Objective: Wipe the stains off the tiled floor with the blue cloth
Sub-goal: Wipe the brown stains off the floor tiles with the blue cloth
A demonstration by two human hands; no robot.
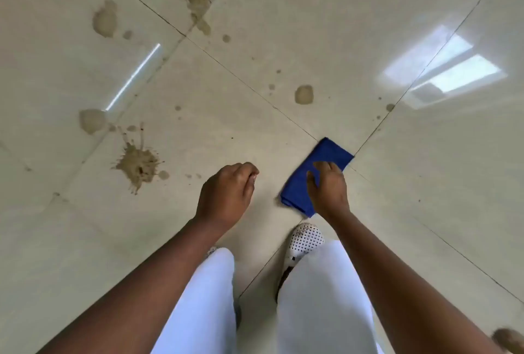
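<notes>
The blue cloth [326,156] lies folded on the pale tiled floor [425,183], just in front of my feet. My right hand [329,187] is laid over its near half, fingers spread on top, not closed around it. My left hand [226,195] hovers to the left of the cloth, fingers loosely curled and holding nothing. Brown stains mark the tiles: a large splat [137,165] at the left, a blob [92,120] above it, a round spot [304,94] beyond the cloth, and several patches [200,2] far ahead.
My legs in white trousers [320,297] and a white perforated shoe [304,240] stand directly below the cloth. Another brown stain [507,339] sits at the bottom right corner. A bright window reflection [442,70] glares on the tiles at the right.
</notes>
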